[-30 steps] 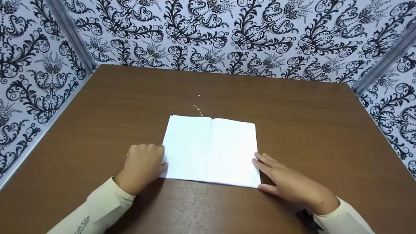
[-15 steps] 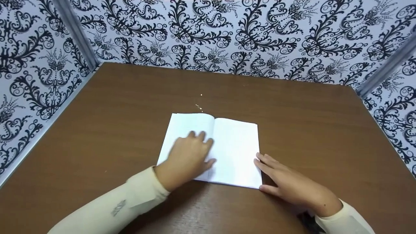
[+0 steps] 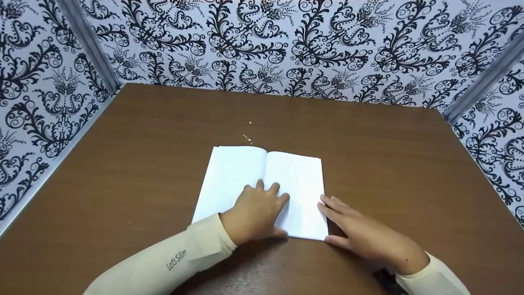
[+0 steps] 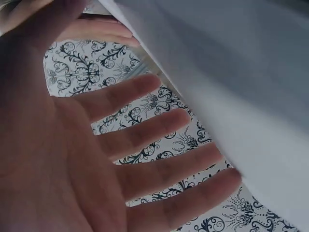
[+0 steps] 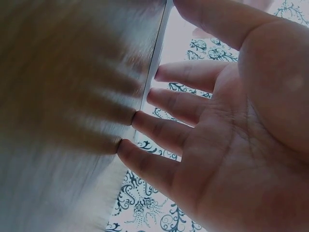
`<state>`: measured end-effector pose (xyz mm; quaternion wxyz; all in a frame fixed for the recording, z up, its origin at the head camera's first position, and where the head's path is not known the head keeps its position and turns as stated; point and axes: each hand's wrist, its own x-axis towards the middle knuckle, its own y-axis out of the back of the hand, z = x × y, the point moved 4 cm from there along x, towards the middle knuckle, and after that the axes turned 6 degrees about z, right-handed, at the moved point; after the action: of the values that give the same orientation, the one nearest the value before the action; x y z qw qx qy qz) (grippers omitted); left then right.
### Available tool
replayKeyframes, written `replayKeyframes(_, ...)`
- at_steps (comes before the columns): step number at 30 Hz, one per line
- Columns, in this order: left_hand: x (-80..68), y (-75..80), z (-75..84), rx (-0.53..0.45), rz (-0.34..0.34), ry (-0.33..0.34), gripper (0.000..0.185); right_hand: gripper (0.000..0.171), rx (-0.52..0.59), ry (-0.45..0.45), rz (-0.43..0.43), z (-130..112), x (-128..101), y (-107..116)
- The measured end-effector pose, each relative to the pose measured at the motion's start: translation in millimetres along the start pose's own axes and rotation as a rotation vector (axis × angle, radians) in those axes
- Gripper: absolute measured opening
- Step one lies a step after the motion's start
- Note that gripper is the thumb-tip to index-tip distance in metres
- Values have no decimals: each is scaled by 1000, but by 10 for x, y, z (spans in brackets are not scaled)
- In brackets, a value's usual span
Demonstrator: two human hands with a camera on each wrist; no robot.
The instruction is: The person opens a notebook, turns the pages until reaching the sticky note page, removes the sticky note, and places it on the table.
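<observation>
The left hand (image 3: 256, 213) is lying flat, fingers straight, on the folded paper (image 3: 229, 176) beside its crease; the right hand (image 3: 360, 233), fingers straight too, is touching the paper's right edge.

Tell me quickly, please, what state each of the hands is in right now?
Left hand: open, fingers flat on the folded white paper.
Right hand: open, fingertips against the paper's right edge.

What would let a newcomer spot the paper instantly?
Start at the brown wooden table boxed in by black-and-white swirl wallpaper. Near its front middle lies the white folded paper, creased down the centre, between both hands. It is the only white thing on the wood.
</observation>
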<state>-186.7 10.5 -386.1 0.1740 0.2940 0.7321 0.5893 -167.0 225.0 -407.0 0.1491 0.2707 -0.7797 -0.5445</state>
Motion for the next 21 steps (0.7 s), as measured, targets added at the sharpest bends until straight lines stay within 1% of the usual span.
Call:
replayKeyframes(4, -25, -49, 6, -6, -44, -6, 82, 71, 5, -4, -12, -4, -6, -3)
replayKeyframes(8, -34, -72, 0, -21, -46, -14, 78, 72, 13, -15, -30, 6, -8, -12)
replayKeyframes(13, -32, -87, -24, -67, -49, -24, 75, 73, 17, -33, -42, 21, -1, -23)
replayKeyframes(21, -13, -110, -55, -98, -98, -31, 74, 74, 7, -34, -40, 29, 6, -12)
